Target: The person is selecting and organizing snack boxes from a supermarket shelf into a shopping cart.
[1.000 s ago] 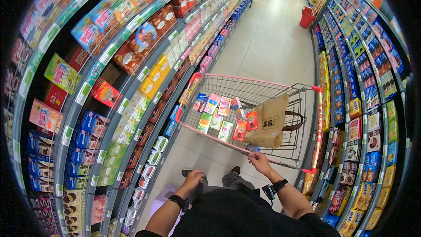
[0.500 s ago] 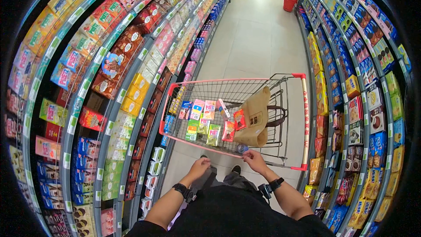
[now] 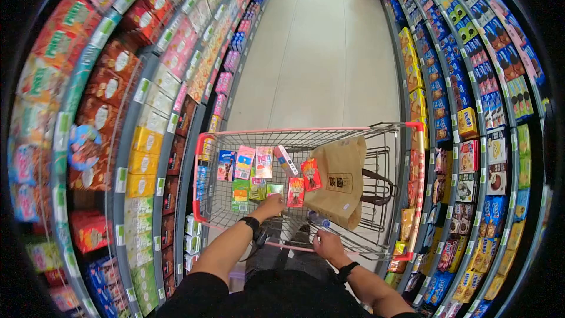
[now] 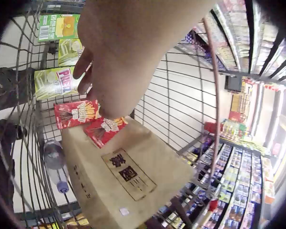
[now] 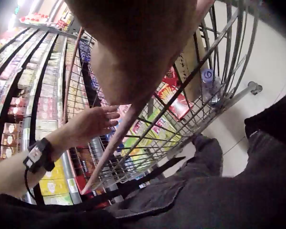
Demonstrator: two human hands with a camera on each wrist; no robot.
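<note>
Two hands are at work over a pink-rimmed shopping cart [image 3: 235, 133] standing in a snack aisle. The left hand [image 3: 272, 205] reaches over the near rim into the basket, fingers loose and released, held just above the snack boxes — it grasps nothing that I can see. From the left wrist view its fingertips hang closest to a green Pretz box [image 4: 57, 83] and a red Pocky box [image 4: 77, 113], though whether they touch either box cannot be told. The right hand [image 3: 325, 244] is clenched round the cart's pink handle bar [image 3: 306, 248], steadying it.

Inside the basket the boxes lie in loose rows on the wire floor: pink, blue and green ones toward the left, the red ones beside a brown paper bag [image 3: 340, 181] that leans against the right side. A water bottle [image 4: 55, 162] lies on the wire just beside the bag's near corner. Stocked shelves [image 3: 147, 141] run down both sides of the aisle, with tiled floor [image 3: 318, 65] between them.

Judging by the reach, the step in hand is sorting or picking among the boxes in the cart — the left hand has arrived over them but not yet closed. The next move would call for lowering the fingers onto one box and pinching its edges, while the right hand keeps the cart from rolling.
</note>
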